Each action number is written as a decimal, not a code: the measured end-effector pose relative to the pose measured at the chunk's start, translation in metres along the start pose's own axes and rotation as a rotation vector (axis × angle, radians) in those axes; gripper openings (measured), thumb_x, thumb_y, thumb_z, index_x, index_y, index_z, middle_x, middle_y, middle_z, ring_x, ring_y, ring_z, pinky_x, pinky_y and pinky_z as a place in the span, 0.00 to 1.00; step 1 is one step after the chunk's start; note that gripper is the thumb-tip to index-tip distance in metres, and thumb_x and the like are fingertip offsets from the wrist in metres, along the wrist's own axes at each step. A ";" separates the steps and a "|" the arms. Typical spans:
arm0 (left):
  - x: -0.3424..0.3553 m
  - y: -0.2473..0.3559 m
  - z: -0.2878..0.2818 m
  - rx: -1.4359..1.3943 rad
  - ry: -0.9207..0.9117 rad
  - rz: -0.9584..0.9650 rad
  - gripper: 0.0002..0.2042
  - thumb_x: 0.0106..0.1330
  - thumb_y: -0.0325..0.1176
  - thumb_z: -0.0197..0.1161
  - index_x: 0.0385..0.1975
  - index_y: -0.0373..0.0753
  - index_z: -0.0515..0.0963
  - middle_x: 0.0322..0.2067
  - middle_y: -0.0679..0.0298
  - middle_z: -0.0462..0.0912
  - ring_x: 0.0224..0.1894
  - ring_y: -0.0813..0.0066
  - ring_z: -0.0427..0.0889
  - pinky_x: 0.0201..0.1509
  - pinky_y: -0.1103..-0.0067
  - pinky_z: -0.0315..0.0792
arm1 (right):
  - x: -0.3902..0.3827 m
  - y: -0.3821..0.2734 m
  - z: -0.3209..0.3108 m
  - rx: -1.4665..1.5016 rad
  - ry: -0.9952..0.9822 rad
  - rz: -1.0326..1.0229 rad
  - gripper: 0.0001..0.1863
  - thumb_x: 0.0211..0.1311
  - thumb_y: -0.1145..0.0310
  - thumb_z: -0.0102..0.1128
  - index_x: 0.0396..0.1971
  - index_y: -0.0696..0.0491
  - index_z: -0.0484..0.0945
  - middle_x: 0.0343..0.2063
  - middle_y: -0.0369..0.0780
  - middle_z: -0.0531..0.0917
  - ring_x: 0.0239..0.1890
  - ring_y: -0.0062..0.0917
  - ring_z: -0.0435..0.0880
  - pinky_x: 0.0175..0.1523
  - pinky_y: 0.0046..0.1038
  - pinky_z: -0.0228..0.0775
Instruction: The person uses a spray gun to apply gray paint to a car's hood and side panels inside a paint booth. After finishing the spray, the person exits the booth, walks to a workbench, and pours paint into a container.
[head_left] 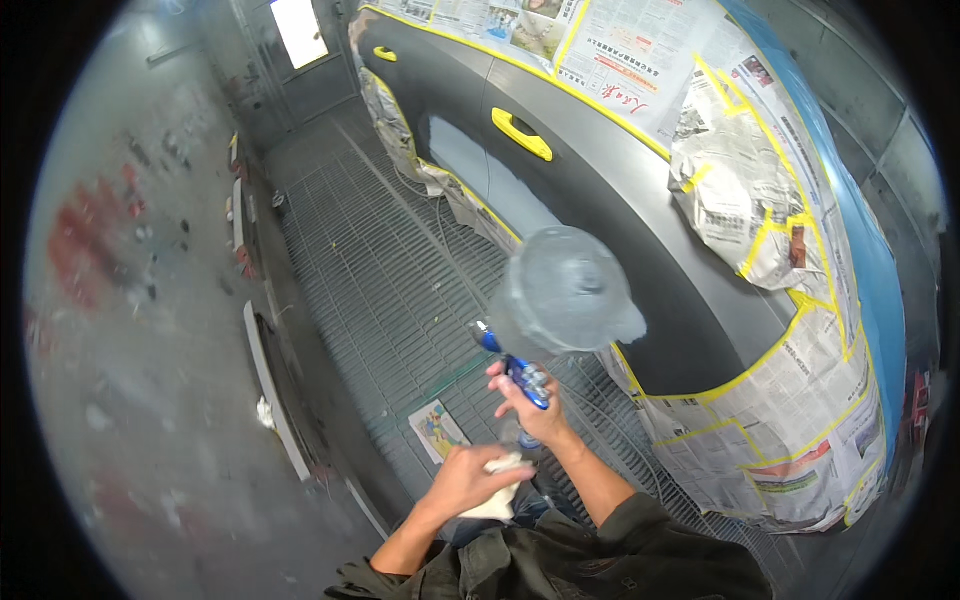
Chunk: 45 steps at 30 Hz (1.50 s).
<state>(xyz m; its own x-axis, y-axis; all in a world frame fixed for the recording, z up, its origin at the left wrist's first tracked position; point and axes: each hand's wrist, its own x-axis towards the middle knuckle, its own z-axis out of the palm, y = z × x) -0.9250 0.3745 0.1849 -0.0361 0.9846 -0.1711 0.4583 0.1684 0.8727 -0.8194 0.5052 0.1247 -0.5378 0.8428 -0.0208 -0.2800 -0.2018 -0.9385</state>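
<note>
My right hand (538,415) grips a blue and silver spray gun (525,380), which carries a large translucent cup (560,290) smeared with grey paint on top. Below it, my left hand (465,480) holds a crumpled white cloth (495,505). Behind the cup is a dark car side panel (720,345) with a pale grey primed patch (460,160). Yellow-taped door handles (522,135) show on it. Taped newspaper (750,440) covers the car's upper and rear parts, and the cup hides some of the panel.
A paint-speckled wall (130,330) runs along my left, with long pale strips (275,385) along its side. A grated floor (345,280) holds a printed sheet (436,428) and thin hoses (610,420). Blue plastic sheeting (880,330) drapes the car's far right. A bright opening (298,30) shows at the far end.
</note>
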 end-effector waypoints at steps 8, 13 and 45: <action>0.053 -0.291 -0.079 0.525 -0.570 -0.332 0.32 0.56 0.48 0.72 0.61 0.47 0.73 0.46 0.49 0.84 0.48 0.51 0.84 0.50 0.61 0.77 | 0.133 -0.003 -0.070 0.144 0.234 -0.271 0.19 0.75 0.61 0.46 0.52 0.62 0.69 0.44 0.48 0.77 0.44 0.32 0.81 0.31 0.31 0.84; 0.164 -0.326 -0.112 0.771 -0.497 -0.358 0.36 0.55 0.44 0.72 0.64 0.47 0.63 0.44 0.49 0.84 0.43 0.45 0.84 0.44 0.57 0.78 | 0.149 -0.024 -0.078 0.186 0.366 -0.275 0.34 0.70 0.45 0.53 0.54 0.65 0.67 0.43 0.46 0.75 0.45 0.32 0.80 0.29 0.31 0.85; 0.638 -0.709 -0.215 0.290 -0.503 0.719 0.15 0.52 0.38 0.76 0.35 0.37 0.84 0.23 0.64 0.81 0.19 0.69 0.80 0.20 0.78 0.70 | 0.376 0.565 -0.160 -0.355 1.103 -0.304 0.19 0.70 0.60 0.57 0.53 0.59 0.74 0.44 0.43 0.81 0.41 0.27 0.82 0.28 0.28 0.82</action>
<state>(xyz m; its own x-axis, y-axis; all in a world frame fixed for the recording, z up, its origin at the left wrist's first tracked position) -1.4636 0.8929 -0.4444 0.7025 0.6997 0.1299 0.4276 -0.5610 0.7088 -1.0525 0.7875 -0.4684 0.5327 0.8407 0.0969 0.0508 0.0825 -0.9953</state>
